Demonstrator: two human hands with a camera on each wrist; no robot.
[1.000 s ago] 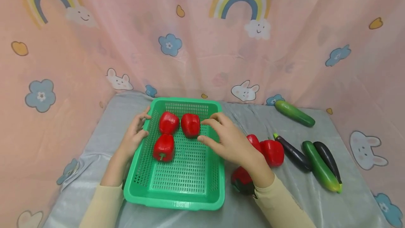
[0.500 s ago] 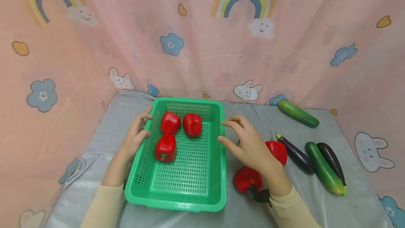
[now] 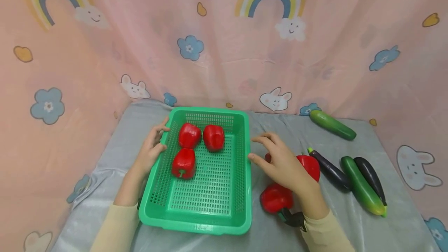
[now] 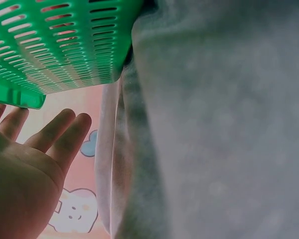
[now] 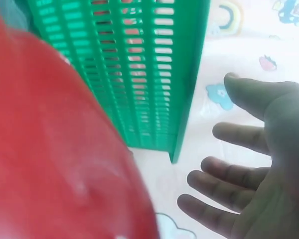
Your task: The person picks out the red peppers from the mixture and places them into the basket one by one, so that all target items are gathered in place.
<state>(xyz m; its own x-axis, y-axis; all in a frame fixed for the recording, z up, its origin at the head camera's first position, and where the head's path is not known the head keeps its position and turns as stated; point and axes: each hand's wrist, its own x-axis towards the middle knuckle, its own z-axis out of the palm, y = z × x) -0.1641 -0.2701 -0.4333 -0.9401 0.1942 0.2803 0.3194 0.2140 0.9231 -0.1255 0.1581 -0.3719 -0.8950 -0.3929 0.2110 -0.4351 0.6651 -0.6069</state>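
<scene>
A green perforated plastic basket (image 3: pixel 196 228) holds three red bell peppers: one at back left (image 3: pixel 189 135), one beside it (image 3: pixel 214 138) and one nearer (image 3: pixel 184 163). At the basket's left rim is my left hand (image 3: pixel 148 154), its extended fingers against the edge; the left wrist view shows them by the rim's underside. My right hand (image 3: pixel 281 166) hovers just outside the right rim, fingers spread and relaxed, holding nothing. Below it lies a red bell pepper (image 3: pixel 276 198); another red pepper (image 3: pixel 309 166) is partly hidden behind the hand. Red also peeks out near the thumb.
Right of the peppers lie a dark eggplant (image 3: pixel 330 170), a green zucchini (image 3: pixel 362 186) with a second eggplant (image 3: pixel 371 178) alongside, and another zucchini (image 3: pixel 332 125) at the back. A grey cloth (image 3: pixel 392 228) covers the table. A pink patterned curtain (image 3: pixel 224 69) hangs behind.
My right hand has moved right, from above the basket beside a pepper to outside the right rim. The left hand and the peppers in the basket keep their places; the head view shifts slightly.
</scene>
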